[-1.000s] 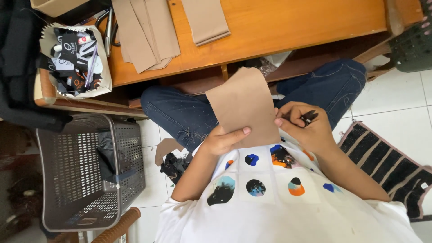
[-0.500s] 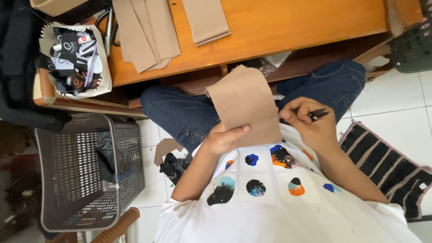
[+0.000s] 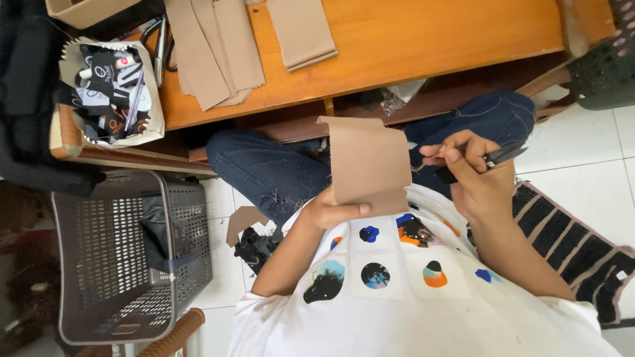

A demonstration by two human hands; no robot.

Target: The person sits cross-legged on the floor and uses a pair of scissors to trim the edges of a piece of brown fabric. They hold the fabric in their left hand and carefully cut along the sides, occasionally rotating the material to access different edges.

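Observation:
My left hand (image 3: 334, 213) pinches the lower edge of a tan rectangular piece of fabric (image 3: 369, 162) and holds it upright over my lap. Its top edge curls slightly. My right hand (image 3: 473, 178) is just right of the piece, apart from it, closed around a small black cutting tool (image 3: 501, 155) whose tip points right. I sit on the floor in blue jeans (image 3: 278, 168) and a white shirt with coloured patches.
An orange wooden table (image 3: 430, 39) in front carries stacked tan pieces (image 3: 215, 49) and a folded tan pile (image 3: 301, 30). A paper bag of black items (image 3: 112, 89) sits at left. A grey plastic basket (image 3: 126, 258) stands beside me. Scraps (image 3: 254, 241) lie on the tiles.
My right hand has drawn away from the tan piece, moving right and up with the black tool. My left hand keeps holding the piece, slightly higher.

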